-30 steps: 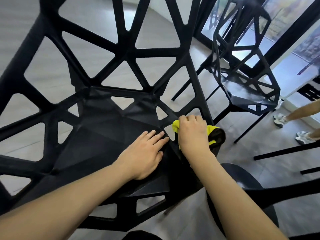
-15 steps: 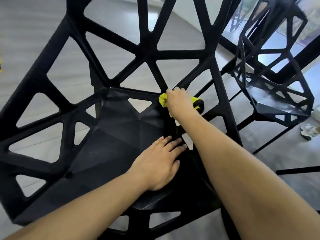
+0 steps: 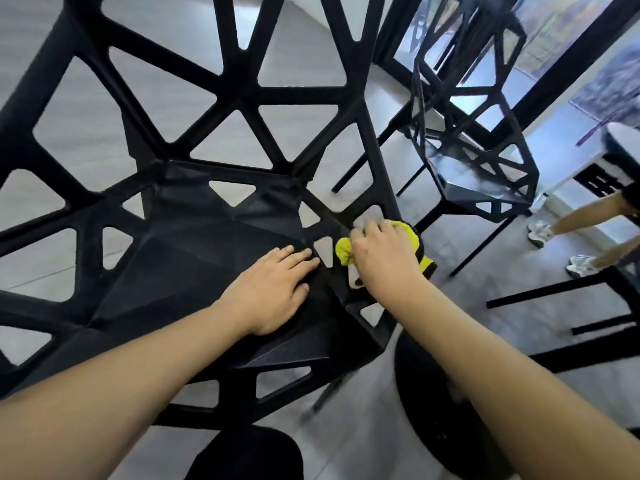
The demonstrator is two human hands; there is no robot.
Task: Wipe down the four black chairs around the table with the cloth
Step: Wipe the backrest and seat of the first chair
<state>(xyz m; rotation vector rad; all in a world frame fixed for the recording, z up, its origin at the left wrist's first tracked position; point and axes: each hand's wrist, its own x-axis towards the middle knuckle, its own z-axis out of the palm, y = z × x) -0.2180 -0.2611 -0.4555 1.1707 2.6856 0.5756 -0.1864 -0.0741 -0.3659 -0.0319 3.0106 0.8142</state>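
One chair is in hand: my flat left hand steadies its seat while my right hand grips the yellow cloth on the right-side struts, the far lattice back likely next.

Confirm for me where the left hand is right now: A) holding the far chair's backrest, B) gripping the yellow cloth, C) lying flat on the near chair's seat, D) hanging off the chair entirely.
C: the left hand lies with straight fingers on the near chair's seat, while the right hand holds the yellow cloth against the seat's right edge.
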